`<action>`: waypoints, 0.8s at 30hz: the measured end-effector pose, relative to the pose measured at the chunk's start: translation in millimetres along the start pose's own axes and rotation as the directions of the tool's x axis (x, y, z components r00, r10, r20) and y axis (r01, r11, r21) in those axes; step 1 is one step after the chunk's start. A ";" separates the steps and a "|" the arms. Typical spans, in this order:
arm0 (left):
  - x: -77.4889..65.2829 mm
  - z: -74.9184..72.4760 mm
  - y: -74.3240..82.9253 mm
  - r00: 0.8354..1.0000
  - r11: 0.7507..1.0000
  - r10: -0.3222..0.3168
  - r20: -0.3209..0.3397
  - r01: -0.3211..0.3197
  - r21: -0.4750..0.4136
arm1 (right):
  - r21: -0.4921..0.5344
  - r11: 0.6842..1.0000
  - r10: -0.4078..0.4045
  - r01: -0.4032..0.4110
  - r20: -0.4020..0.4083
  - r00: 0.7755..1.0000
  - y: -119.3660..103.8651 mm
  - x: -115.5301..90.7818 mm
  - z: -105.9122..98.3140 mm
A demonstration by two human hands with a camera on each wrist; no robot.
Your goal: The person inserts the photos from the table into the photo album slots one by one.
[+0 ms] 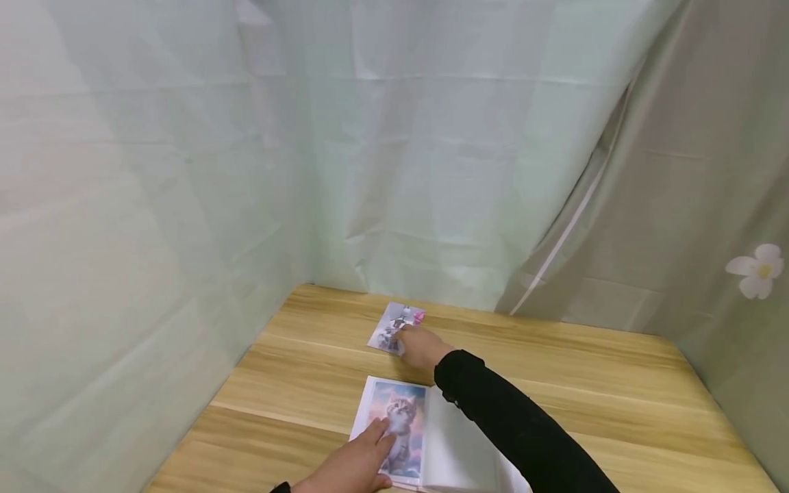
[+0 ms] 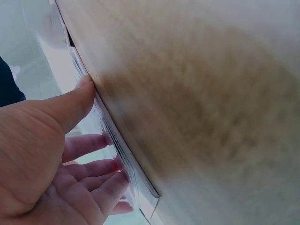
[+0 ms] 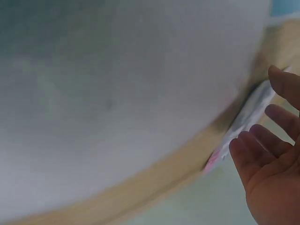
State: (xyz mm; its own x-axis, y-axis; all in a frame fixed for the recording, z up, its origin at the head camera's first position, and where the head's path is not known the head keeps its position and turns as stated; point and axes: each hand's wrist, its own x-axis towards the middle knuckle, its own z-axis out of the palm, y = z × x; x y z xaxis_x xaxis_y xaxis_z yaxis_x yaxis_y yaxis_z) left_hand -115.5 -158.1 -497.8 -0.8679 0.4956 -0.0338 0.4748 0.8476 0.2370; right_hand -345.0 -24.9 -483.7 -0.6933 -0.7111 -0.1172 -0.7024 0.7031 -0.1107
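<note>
An open photo album lies at the near side of the wooden table. Its left page bears a kitten picture and its right page looks blank white. My left hand rests on the left page, fingers stretched over the picture's lower left; in the left wrist view its thumb touches the album's edge. Beyond the album lies a loose photo card with grey figures and a pink patch. Over the card's right side reaches my right hand, fingers loosely extended. Whether its fingertips touch the card I cannot tell.
The wooden table reaches back to a pale curtain behind and another curtain on the left. At the right hangs a greyish curtain with a white flower. My black right sleeve crosses above the album's right page.
</note>
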 end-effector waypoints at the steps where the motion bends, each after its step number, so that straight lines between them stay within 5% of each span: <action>1: -0.1 0.1 0.3 1.000 1.000 -0.003 0.008 0.003 -0.003 | -0.008 1.000 0.004 -0.004 -0.002 1.000 -0.6 0.7 1.5; 11: 0.5 1.3 1.5 1.000 1.000 -0.006 0.018 0.005 0.017 | -0.114 0.993 -0.024 0.026 0.016 1.000 -4.3 1.6 5.5; 24: 0.2 3.1 0.9 1.000 1.000 -0.013 0.026 0.012 0.013 | -0.339 0.934 -0.118 0.113 0.005 0.993 -10.3 2.1 7.6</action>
State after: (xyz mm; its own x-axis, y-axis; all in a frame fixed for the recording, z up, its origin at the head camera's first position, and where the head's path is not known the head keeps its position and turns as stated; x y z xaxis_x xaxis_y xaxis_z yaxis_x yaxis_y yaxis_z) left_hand -114.8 -156.6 -500.6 -0.8699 0.4894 -0.0616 0.4657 0.8560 0.2244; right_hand -337.9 -33.5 -490.3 -0.6048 -0.7890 -0.1084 -0.7888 0.5747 0.2178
